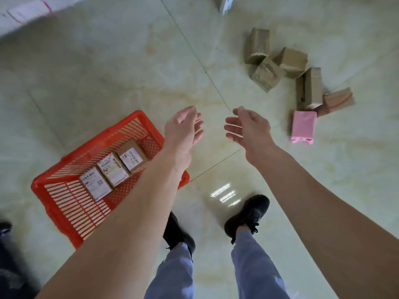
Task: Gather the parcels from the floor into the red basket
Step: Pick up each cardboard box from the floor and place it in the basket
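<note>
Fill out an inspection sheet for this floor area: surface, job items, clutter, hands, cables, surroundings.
Surface: pale glossy tiled floor, dark grout lines, light glare near the feet.
Job's things: red basket on the floor at left, three labelled boxes in a row inside. Five brown cardboard parcels and one pink parcel lie scattered on the floor at upper right.
Clutter: white box at the top edge, partly cut off.
Hands: left hand and right hand both open, empty, held out above the floor.
Cables: nothing seen.
Surroundings: white packages at top left; the person's black shoes; dark object at the bottom left edge, unclear.
</note>
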